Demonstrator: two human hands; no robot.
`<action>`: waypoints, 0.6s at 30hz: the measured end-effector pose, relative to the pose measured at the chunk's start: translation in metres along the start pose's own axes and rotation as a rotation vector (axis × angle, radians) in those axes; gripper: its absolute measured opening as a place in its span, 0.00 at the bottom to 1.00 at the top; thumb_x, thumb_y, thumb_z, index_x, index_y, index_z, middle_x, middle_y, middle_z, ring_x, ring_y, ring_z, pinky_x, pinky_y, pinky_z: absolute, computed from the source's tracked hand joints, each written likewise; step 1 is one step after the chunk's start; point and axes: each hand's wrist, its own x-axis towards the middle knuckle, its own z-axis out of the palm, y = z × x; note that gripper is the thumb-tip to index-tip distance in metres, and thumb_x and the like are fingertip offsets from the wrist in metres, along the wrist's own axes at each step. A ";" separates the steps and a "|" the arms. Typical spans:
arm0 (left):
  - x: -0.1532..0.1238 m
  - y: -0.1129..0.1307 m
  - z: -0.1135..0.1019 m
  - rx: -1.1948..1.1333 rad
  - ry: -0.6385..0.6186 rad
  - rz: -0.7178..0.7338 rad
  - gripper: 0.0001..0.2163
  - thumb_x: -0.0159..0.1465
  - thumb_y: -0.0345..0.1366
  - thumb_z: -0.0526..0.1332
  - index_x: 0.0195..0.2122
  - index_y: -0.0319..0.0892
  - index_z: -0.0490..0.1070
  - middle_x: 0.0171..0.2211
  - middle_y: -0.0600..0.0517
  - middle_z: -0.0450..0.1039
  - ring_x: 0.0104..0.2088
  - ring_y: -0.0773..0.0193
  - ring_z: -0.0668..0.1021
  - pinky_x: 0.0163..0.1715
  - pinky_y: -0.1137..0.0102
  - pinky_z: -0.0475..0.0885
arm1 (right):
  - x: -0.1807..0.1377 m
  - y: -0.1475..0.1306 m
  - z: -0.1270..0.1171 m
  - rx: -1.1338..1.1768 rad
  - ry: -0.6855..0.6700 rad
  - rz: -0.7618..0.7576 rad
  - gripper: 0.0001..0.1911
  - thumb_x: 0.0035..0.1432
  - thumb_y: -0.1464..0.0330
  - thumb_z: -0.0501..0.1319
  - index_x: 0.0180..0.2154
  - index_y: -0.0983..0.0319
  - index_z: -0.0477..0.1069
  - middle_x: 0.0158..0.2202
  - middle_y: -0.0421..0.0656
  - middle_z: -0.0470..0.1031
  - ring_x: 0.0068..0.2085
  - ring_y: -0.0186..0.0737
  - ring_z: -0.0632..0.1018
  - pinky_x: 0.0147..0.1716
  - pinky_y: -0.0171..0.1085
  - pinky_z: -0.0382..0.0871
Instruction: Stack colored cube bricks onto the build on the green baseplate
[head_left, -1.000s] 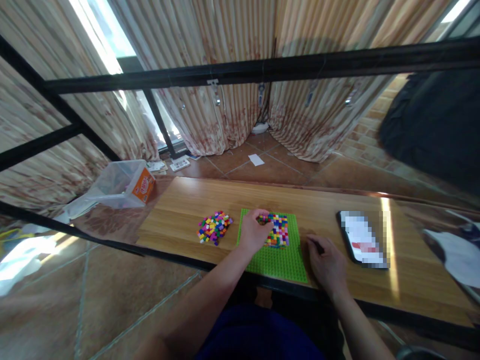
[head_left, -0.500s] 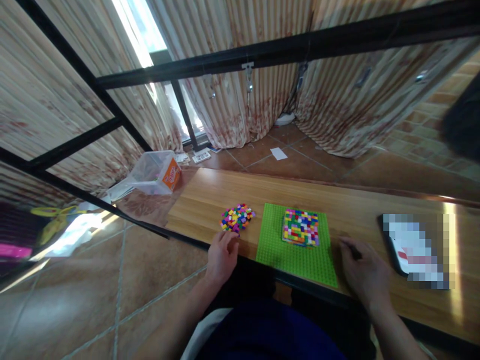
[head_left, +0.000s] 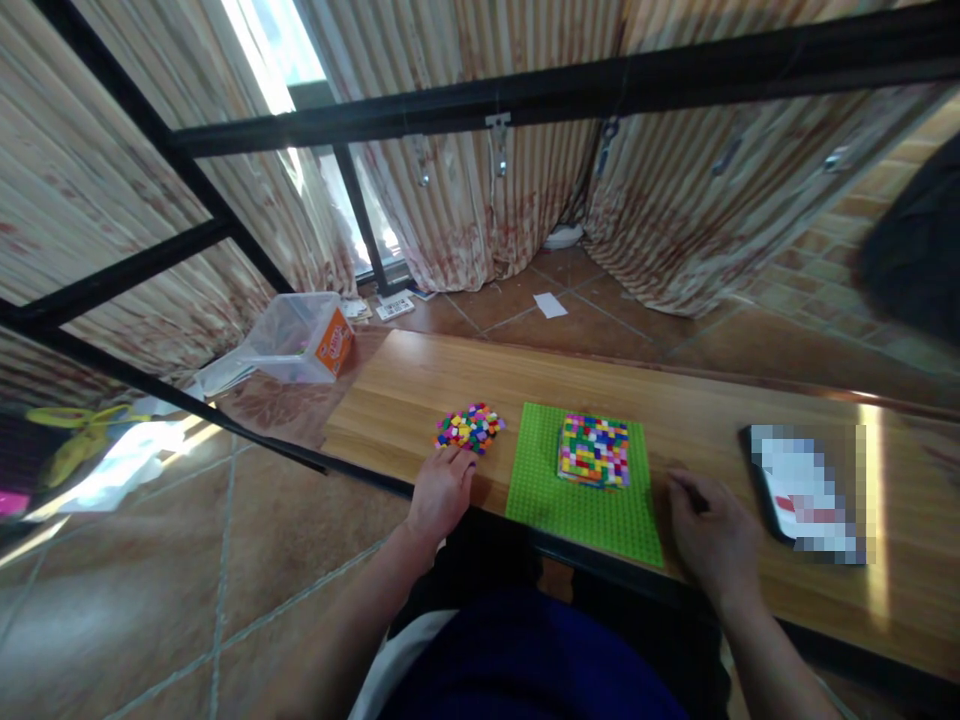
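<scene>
My left hand [head_left: 441, 490] rests at the near edge of a pile of small multicoloured building bricks [head_left: 471, 426]. Its fingers reach forward onto the closest bricks and look loosely apart; no held brick can be made out. To the right lies a green studded baseplate [head_left: 536, 490]. On its upper right part stands a low, square block of many-coloured bricks [head_left: 595, 450], stacked in layers. Just beyond the plate's right edge, my right hand [head_left: 716, 535] lies on the table with fingers curled in, and nothing shows in it.
The wooden table [head_left: 420, 375] carries a phone [head_left: 802, 495] at the right, its screen blurred out. A clear plastic box [head_left: 300, 340] with an orange label stands on the floor at the far left. Black metal bars [head_left: 480, 110] cross before the curtains.
My left hand's fingers have stretched forward onto the near side of the brick pile. The whole view has shifted slightly. My right hand and the brick block stay in place.
</scene>
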 end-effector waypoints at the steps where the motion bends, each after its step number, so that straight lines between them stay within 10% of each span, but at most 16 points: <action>1: 0.000 0.000 0.000 0.001 -0.002 -0.002 0.08 0.67 0.30 0.54 0.36 0.42 0.73 0.36 0.48 0.73 0.38 0.59 0.75 0.42 0.64 0.70 | 0.000 0.000 0.000 0.001 0.005 0.000 0.17 0.61 0.59 0.52 0.38 0.62 0.76 0.38 0.49 0.79 0.38 0.47 0.78 0.37 0.42 0.69; 18: 0.011 0.030 0.005 -0.525 0.130 -0.153 0.05 0.64 0.32 0.57 0.35 0.42 0.72 0.33 0.52 0.75 0.33 0.65 0.77 0.37 0.71 0.73 | 0.000 0.002 0.003 0.022 0.027 -0.005 0.18 0.61 0.58 0.53 0.38 0.62 0.76 0.38 0.49 0.79 0.36 0.47 0.78 0.35 0.42 0.70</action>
